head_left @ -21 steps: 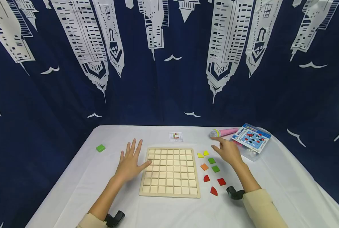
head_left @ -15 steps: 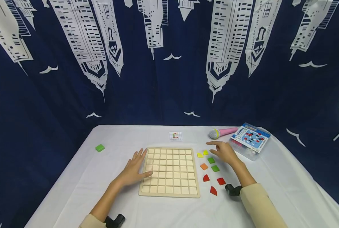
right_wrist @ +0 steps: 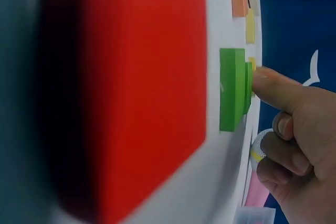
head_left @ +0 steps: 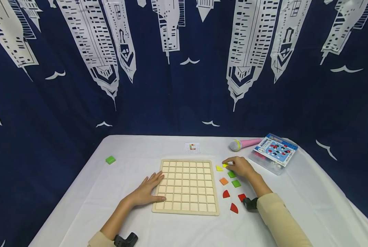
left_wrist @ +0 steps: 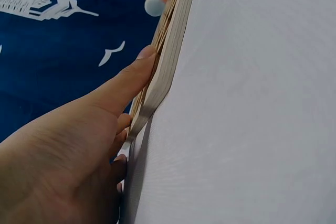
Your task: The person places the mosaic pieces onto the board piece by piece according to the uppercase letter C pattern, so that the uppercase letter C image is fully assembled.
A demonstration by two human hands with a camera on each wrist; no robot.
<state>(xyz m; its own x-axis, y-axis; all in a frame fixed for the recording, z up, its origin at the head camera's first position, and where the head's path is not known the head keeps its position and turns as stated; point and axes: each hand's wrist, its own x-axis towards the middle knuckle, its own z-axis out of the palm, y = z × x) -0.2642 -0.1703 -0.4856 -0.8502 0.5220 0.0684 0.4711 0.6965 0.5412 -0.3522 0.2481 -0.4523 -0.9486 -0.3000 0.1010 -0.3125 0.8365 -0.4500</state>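
A square wooden grid board lies on the table. My left hand rests on its left edge, fingers fairly straight and thumb over the rim; the left wrist view shows the thumb on the board's edge. To the right of the board, my right hand pinches a small yellow piece between thumb and index finger, its other fingers curled. A second yellow piece lies beside it. Two green tiles sit just below that hand. In the right wrist view the thumb partly hides the pinched piece.
An orange tile and several red pieces lie right of the board. A green tile sits far left. Behind the board is a pattern card. A pink microphone and a plastic box stand back right.
My left hand has come down and nearer, from above the board's left side onto its edge. My right hand has lowered from near the microphone to the yellow piece and now pinches it.
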